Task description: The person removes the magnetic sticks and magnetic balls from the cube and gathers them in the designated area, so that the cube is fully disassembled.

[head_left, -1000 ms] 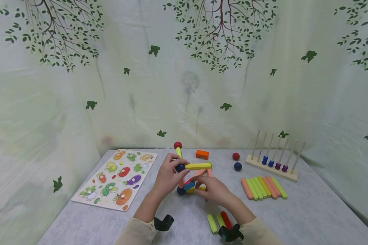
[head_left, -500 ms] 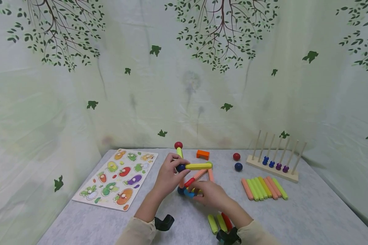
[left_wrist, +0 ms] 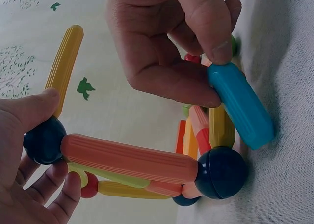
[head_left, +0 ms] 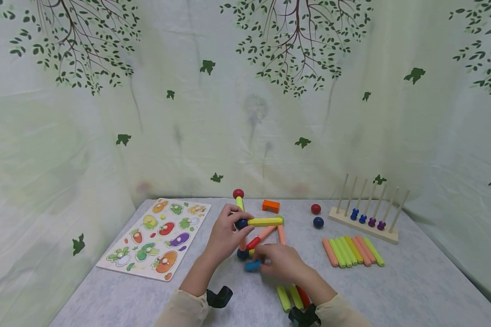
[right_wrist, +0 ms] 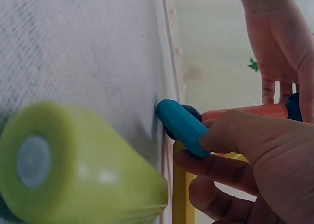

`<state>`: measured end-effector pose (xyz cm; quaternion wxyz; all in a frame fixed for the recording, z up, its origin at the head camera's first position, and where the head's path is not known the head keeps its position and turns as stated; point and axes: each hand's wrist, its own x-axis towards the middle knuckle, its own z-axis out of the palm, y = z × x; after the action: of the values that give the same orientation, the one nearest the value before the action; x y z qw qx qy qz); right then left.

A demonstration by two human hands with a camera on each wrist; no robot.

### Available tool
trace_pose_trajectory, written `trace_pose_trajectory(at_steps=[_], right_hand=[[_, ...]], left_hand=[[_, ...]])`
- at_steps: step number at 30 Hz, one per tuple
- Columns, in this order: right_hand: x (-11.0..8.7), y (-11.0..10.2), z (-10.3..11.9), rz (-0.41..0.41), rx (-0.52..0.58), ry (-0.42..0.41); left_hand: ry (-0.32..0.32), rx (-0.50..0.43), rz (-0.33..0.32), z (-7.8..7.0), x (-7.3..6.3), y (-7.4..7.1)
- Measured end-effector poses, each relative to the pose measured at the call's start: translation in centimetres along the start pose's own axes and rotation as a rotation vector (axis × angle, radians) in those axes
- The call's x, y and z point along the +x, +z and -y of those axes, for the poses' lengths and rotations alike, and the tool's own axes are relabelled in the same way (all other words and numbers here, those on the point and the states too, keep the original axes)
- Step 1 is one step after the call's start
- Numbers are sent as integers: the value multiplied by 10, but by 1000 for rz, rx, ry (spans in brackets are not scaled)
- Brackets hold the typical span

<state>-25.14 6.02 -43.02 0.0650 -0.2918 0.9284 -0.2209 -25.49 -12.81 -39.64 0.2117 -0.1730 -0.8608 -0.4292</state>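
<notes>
My left hand [head_left: 225,234] grips a dark blue ball [left_wrist: 45,140] at the top corner of a structure of rods and balls. From that ball a yellow rod [head_left: 266,222] sticks out, and a salmon rod [left_wrist: 130,157] runs down to a lower dark blue ball [left_wrist: 223,172]. Between thumb and finger my right hand [head_left: 280,261] pinches a short blue stick [left_wrist: 241,106]. In the head view the stick lies just in front of the lower ball, apart from it. A red ball [head_left: 238,194] tops a lime rod at the back. My right hand hides part of the structure.
Several loose rods [head_left: 352,252] lie in a row at the right. Two lime rods [head_left: 283,299] and a red one lie by my right wrist. A vegetable puzzle board [head_left: 155,240], bead rack [head_left: 364,225], orange block [head_left: 270,206] and loose balls [head_left: 318,222] surround the work.
My right hand has brought the blue stick down and toward me, from beside the red rod to in front of the lower ball. The left hand has kept its hold.
</notes>
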Motion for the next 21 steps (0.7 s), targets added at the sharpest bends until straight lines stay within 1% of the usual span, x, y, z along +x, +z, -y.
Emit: trace_pose_trajectory(at_steps=[4, 8, 12, 17, 21], right_hand=[[1, -1, -2, 19, 37, -5], [0, -7, -6, 51, 137, -34], [-5, -18, -13, 78, 220, -66], [-12, -36, -25, 113, 239, -74], [-18, -51, -38, 167, 245, -27]], left_hand=[[-5, 4, 1, 0, 0, 0], [-10, 0, 2, 1, 0, 0], [-5, -2, 4, 1, 0, 0], [4, 5, 6, 2, 0, 0], [-4, 0, 8, 3, 0, 1]])
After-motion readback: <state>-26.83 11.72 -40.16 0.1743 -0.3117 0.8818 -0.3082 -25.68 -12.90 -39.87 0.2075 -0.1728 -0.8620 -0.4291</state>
